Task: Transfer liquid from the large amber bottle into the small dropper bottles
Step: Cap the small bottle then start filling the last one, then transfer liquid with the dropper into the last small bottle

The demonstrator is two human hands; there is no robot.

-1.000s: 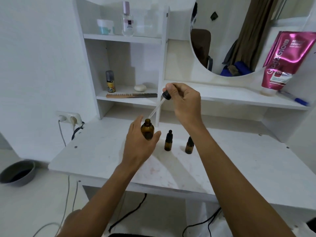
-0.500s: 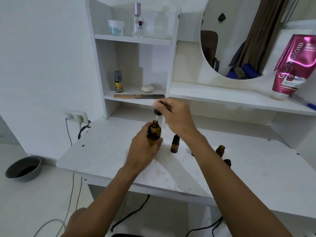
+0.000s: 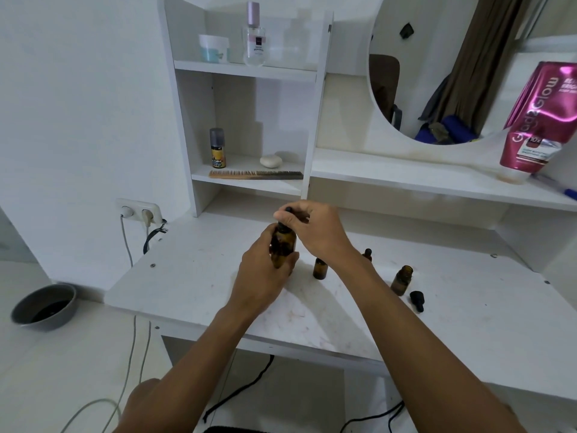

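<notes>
Three small dropper bottles (image 3: pixel 320 268) wait on the desk (image 3: pixel 187 276), one uncapped, while left hand (image 3: pixel 262 276) fingers grip the large amber bottle (image 3: pixel 282 248) and right hand (image 3: pixel 315 228) fingers pinch its dropper cap (image 3: pixel 288 210); filling looks barely begun.

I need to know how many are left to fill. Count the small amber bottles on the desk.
3: one beside the right wrist, one mostly hidden behind it, one uncapped farther right. More may be hidden.
</notes>
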